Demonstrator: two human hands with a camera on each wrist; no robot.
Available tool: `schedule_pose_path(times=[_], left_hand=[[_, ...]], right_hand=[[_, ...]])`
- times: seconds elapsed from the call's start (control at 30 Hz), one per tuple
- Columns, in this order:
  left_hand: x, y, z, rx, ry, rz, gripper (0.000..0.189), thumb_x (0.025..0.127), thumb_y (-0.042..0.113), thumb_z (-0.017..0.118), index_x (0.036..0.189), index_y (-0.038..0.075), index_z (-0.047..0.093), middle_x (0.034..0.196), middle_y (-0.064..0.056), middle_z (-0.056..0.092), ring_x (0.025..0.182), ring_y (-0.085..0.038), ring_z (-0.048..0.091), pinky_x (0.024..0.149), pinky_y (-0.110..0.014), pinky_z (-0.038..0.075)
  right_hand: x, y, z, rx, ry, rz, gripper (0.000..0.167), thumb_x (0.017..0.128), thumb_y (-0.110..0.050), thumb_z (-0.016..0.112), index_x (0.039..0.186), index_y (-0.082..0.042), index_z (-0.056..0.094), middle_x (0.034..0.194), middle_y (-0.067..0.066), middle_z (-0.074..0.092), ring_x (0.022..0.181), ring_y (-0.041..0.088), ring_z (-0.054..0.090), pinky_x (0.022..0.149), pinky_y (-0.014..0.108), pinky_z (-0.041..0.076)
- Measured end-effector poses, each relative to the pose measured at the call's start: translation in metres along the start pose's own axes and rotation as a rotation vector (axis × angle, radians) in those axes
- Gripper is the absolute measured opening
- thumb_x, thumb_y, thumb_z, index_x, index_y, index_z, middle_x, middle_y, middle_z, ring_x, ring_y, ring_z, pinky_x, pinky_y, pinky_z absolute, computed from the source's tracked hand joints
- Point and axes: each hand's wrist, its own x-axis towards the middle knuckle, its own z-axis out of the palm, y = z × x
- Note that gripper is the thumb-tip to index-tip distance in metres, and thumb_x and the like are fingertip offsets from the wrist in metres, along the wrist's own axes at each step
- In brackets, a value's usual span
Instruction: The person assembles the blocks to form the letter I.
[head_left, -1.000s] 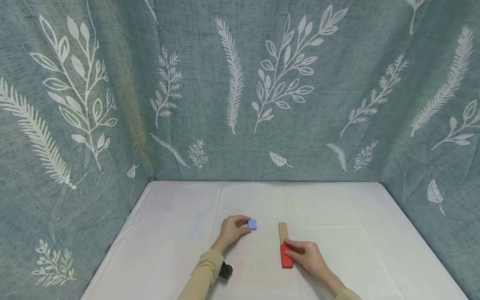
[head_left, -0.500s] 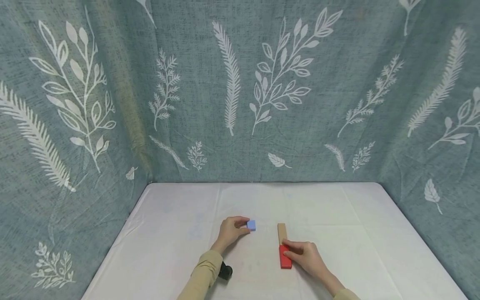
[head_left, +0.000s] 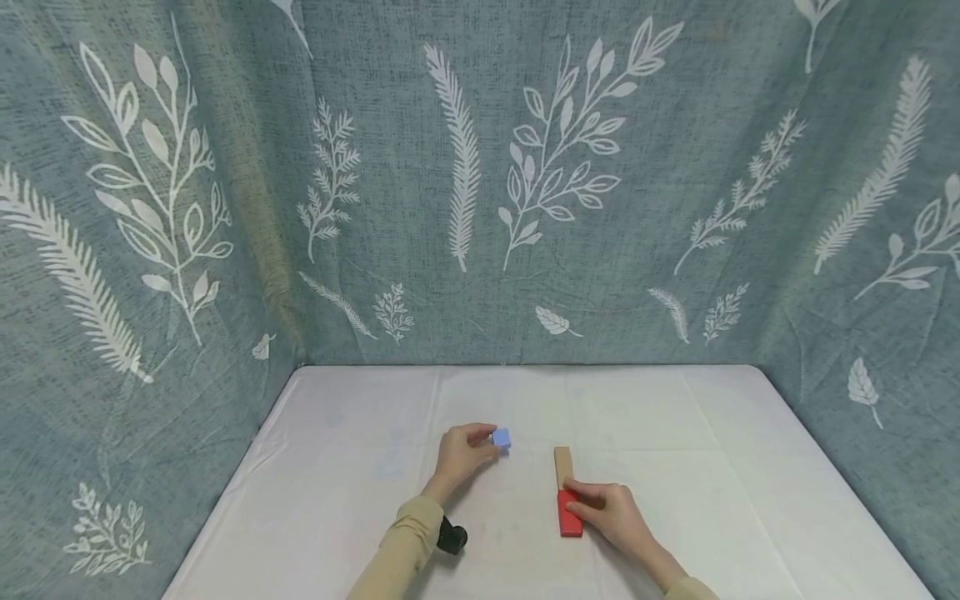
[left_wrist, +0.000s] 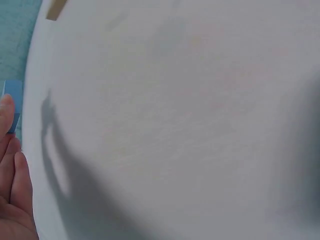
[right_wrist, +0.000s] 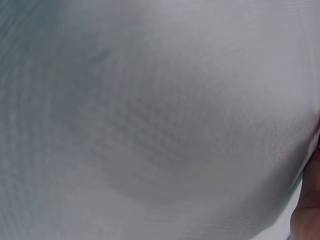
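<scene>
My left hand [head_left: 460, 457] pinches a small blue block [head_left: 501, 437] between thumb and fingertips, a little above the white table. In the left wrist view the same blue block [left_wrist: 15, 100] shows at the left edge, with the thumb over part of it. To the right, my right hand [head_left: 617, 510] holds a long red block [head_left: 570, 518] near its far end. A plain wooden block [head_left: 563, 467] stretches away from that far end, in line with the red one. Where those two blocks meet is partly behind my fingertips. Only a bit of the hand [right_wrist: 306, 210] enters the right wrist view.
A white cloth covers the table [head_left: 660, 417]. Green-grey curtains [head_left: 480, 317] with white leaf prints hang behind it and at both sides. A black device [head_left: 452, 537], seemingly the wrist camera, sits at my left wrist.
My left hand has raised the blue block off the table and slightly away from me. The right hand stays on the red block, which has not moved against the wooden one.
</scene>
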Motion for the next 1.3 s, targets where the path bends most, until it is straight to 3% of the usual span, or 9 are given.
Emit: schedule_pose_path(times=[0.7,0.93,1.3], left_hand=[[0.017,0.020,-0.028,0.033,0.053,0.006,0.030,0.077,0.004,0.076,0.106,-0.002,0.071,0.108,-0.019,0.070,0.103,-0.032,0.066,0.091,-0.035,0.056],[0.021,0.028,-0.031,0.015,0.057,-0.025,0.032,0.077,0.006,0.076,0.108,0.000,0.071,0.109,-0.017,0.070,0.105,-0.030,0.066,0.092,-0.033,0.055],[0.029,0.044,-0.037,0.001,0.078,-0.014,0.031,0.078,0.008,0.076,0.109,0.003,0.071,0.112,-0.014,0.070,0.106,-0.028,0.065,0.095,-0.035,0.054]], right_hand=[[0.000,-0.002,0.001,0.000,0.012,0.007,0.040,0.082,-0.022,0.073,0.118,-0.006,0.067,0.119,0.010,0.067,0.115,0.030,0.061,0.091,0.036,0.055],[-0.001,-0.001,0.001,0.003,0.020,0.015,0.039,0.082,-0.022,0.073,0.117,-0.006,0.068,0.119,0.009,0.067,0.116,0.031,0.060,0.092,0.037,0.054],[0.000,-0.002,0.002,-0.011,0.024,0.003,0.039,0.082,-0.023,0.073,0.117,-0.008,0.068,0.118,0.007,0.068,0.115,0.030,0.061,0.092,0.035,0.055]])
